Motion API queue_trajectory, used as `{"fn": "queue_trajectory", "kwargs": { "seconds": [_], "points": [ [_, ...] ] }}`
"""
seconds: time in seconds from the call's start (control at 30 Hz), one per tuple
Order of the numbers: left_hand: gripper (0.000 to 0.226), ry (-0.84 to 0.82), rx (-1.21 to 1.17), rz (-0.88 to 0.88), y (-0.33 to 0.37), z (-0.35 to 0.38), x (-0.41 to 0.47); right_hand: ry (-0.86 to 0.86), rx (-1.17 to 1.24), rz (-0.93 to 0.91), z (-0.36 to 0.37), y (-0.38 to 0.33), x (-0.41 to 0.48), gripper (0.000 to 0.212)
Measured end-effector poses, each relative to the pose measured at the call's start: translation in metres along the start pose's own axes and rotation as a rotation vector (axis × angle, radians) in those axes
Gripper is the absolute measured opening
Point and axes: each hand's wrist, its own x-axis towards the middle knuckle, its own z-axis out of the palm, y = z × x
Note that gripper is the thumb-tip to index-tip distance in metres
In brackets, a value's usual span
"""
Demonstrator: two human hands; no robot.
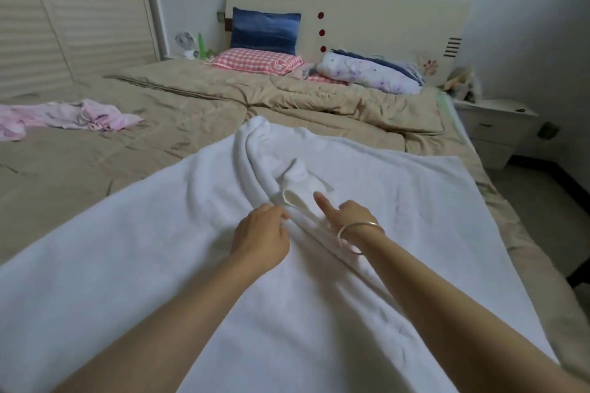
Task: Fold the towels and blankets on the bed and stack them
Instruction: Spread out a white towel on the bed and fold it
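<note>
White towel [399,201] — thick terry cloth, matt, fuzzy nap. Tan quilt [191,112] underneath: stitched cloth, creased, faint sheen. Bangle [367,224] — polished metal, bright glint. Blue pillow [265,30] glossy, satin-like. Checked pillow [252,61] plain matt cloth. Headboard [383,19] smooth, matt board.

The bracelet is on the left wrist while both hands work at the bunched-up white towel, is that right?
Not quite: the head view shows the bracelet on the right wrist, not the left. The left hand and right hand are indeed both at the bunched-up white towel.
</note>
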Motion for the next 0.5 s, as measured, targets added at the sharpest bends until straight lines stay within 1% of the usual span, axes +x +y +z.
{"fn": "queue_trajectory", "kwargs": {
  "seconds": [0.03, 0.1, 0.17, 0.2, 0.27, 0.3, 0.37, 0.4, 0.43, 0.5],
  "points": [
    [0.031, -0.006, -0.006, -0.005, -0.002, 0.003, 0.009, -0.036, 0.088, 0.096, 0.002, -0.007, 0.013, 0.087],
    [0.032, -0.018, -0.026, -0.006, -0.006, 0.010, 0.025, -0.057, 0.266, 0.262, 0.007, -0.017, 0.036, 0.085],
    [0.031, -0.003, -0.019, 0.018, -0.005, 0.018, 0.040, -0.072, 0.248, 0.333, 0.013, -0.018, 0.053, 0.077],
    [0.031, 0.010, 0.004, 0.036, -0.004, 0.022, 0.046, -0.090, 0.176, 0.322, 0.019, -0.015, 0.056, 0.067],
    [0.033, 0.048, 0.017, 0.075, 0.003, 0.029, 0.061, -0.149, 0.047, 0.244, 0.020, -0.005, 0.064, 0.031],
    [0.034, 0.053, 0.007, 0.089, 0.009, 0.032, 0.070, -0.191, 0.025, 0.197, 0.015, 0.003, 0.072, 0.018],
    [0.032, 0.043, -0.021, 0.081, 0.019, 0.038, 0.080, -0.287, 0.086, 0.124, -0.005, 0.018, 0.084, 0.010],
    [0.031, 0.040, -0.048, 0.075, 0.024, 0.042, 0.090, -0.269, 0.049, 0.088, -0.021, 0.026, 0.097, 0.010],
    [0.030, 0.027, -0.075, 0.062, 0.026, 0.045, 0.092, -0.209, -0.060, 0.053, -0.034, 0.032, 0.104, 0.015],
    [0.029, -0.003, -0.128, 0.087, 0.038, 0.057, 0.111, 0.008, -0.233, 0.046, -0.069, 0.047, 0.134, 0.021]
  ]
}}
